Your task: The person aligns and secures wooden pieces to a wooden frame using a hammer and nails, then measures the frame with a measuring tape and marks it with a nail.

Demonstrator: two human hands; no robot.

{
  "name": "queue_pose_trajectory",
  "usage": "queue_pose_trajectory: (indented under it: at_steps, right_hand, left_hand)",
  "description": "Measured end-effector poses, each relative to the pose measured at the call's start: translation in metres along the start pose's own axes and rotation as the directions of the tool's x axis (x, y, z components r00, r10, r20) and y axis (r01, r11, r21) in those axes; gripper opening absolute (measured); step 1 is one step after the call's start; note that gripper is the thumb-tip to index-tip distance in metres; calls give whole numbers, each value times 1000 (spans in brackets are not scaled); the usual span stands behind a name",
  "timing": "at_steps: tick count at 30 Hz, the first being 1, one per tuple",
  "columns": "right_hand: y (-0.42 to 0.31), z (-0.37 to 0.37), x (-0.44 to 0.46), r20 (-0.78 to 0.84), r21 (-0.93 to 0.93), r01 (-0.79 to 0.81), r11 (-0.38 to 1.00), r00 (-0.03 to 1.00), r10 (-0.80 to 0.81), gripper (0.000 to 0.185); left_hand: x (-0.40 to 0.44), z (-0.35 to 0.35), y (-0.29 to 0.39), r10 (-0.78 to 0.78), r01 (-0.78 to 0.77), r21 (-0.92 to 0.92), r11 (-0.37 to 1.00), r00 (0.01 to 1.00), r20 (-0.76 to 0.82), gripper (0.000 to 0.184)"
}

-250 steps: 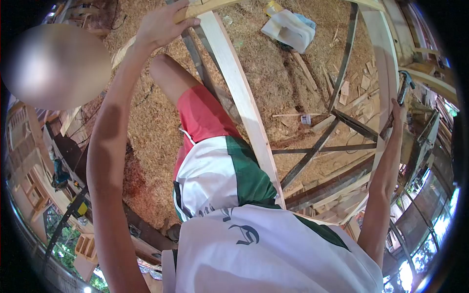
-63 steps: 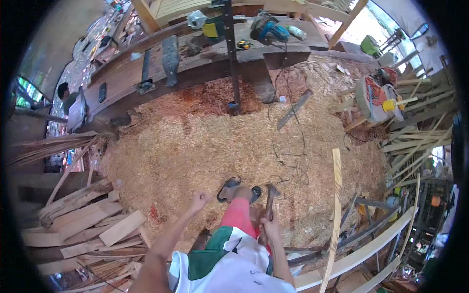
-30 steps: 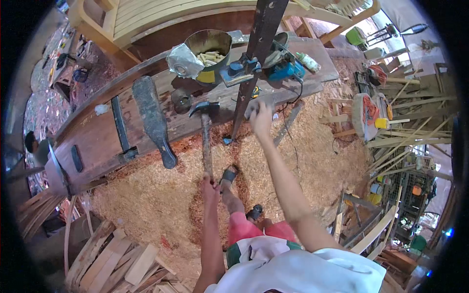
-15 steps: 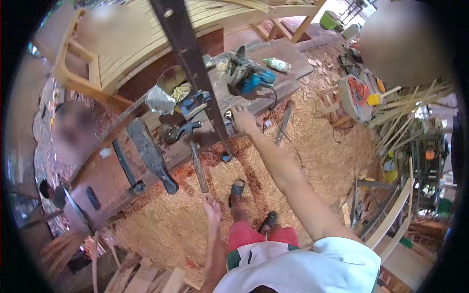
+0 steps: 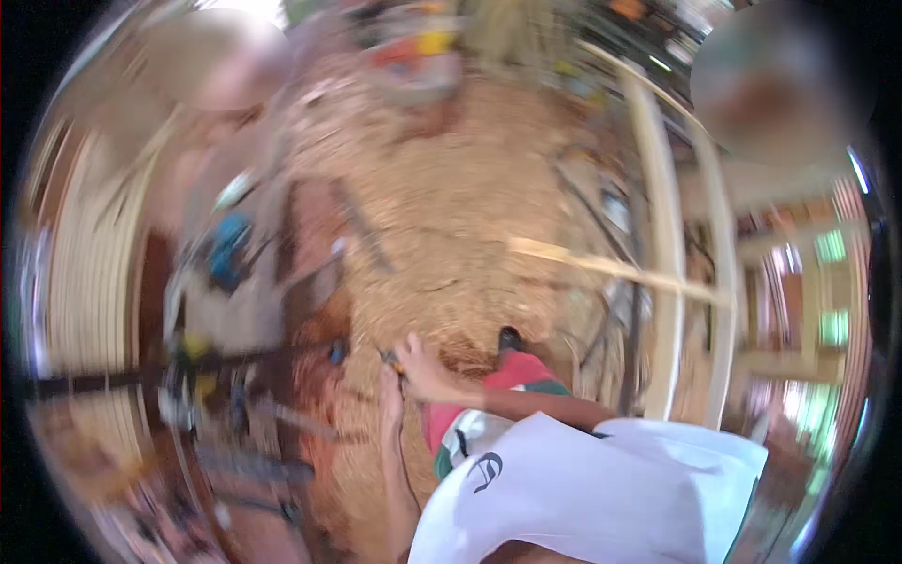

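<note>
Motion blurs the view. My right hand [image 5: 423,371] is in front of my body, its fingers around a small black-and-yellow tool [image 5: 392,361] whose kind I cannot make out. Just below and beside it is my left hand [image 5: 393,395], raised from the lower edge and close to that tool. Its fingers are smeared, and whether it touches the tool is unclear. Both hands are over the shavings-covered floor [image 5: 451,254], away from the workbench [image 5: 268,376] on the left.
A blue power tool [image 5: 228,249] sits on the bench, and a long dark bar [image 5: 254,359] crosses it. On the right stands a pale wooden frame [image 5: 669,244], with a light board [image 5: 601,263] reaching out from it. Red and yellow items [image 5: 413,52] lie at the far end.
My view has swung right, so the bench is now at the left. My right hand has come back from the bench to my left hand, carrying the small tool.
</note>
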State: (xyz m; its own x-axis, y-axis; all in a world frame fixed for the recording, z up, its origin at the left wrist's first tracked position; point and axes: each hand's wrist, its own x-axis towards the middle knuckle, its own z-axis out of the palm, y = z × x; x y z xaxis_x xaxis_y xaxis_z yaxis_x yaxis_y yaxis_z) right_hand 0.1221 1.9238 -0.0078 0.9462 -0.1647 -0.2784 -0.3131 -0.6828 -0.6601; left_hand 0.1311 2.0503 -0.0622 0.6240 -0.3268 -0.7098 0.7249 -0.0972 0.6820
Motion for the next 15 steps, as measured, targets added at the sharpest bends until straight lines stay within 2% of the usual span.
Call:
queue_pose_trajectory:
  at_steps: [1,2,4,5,6,7,8,10,11,12,13,14,15]
  right_hand:
    - [8,-30,-23,32,49,-95,994,995,93,55]
    - [30,-54,-45,-81,76,-180,981,979,186,55]
    - [75,-97,-85,58,404,-10,915,998,-14,50]
    - [93,-120,-103,-37,428,-27,904,998,47,50]
    - [107,-148,-123,36,708,-172,685,977,208,46]
    - [124,-171,-144,156,893,-261,367,943,293,41]
    - [142,-185,-162,111,915,-223,336,940,324,41]
    - [180,-209,-205,28,855,-197,480,942,335,32]
    - [196,-220,-223,2,871,-172,460,938,348,32]
    - [211,-238,-249,-176,854,-49,518,909,377,30]
    - [227,-247,-272,-332,818,55,572,857,394,28]
    - [246,-245,-288,-325,838,63,542,855,403,28]
    - [265,-251,-303,-374,818,62,572,813,447,27]
  left_hand:
    - [-6,24,2,10,-15,44,999,994,112,47]
    - [-13,49,4,20,-39,83,996,975,222,47]
    - [-17,93,9,-97,67,90,994,917,386,41]
    - [-17,118,11,-145,95,130,987,879,455,38]
    - [-22,142,6,-119,61,129,990,849,514,37]
    - [-26,168,1,-90,32,112,993,822,562,37]
    - [-24,195,-1,-121,24,169,985,797,592,37]
    - [-35,257,-7,-220,27,295,955,732,644,34]
    - [-45,286,-1,-198,-94,385,918,733,651,32]
    - [-48,325,-8,-212,-110,412,905,723,658,32]
    - [-53,353,-19,-200,-234,519,822,735,648,33]
    - [-62,370,-29,-192,-337,620,709,753,629,34]
    - [-70,389,-37,-212,-326,650,686,765,608,34]
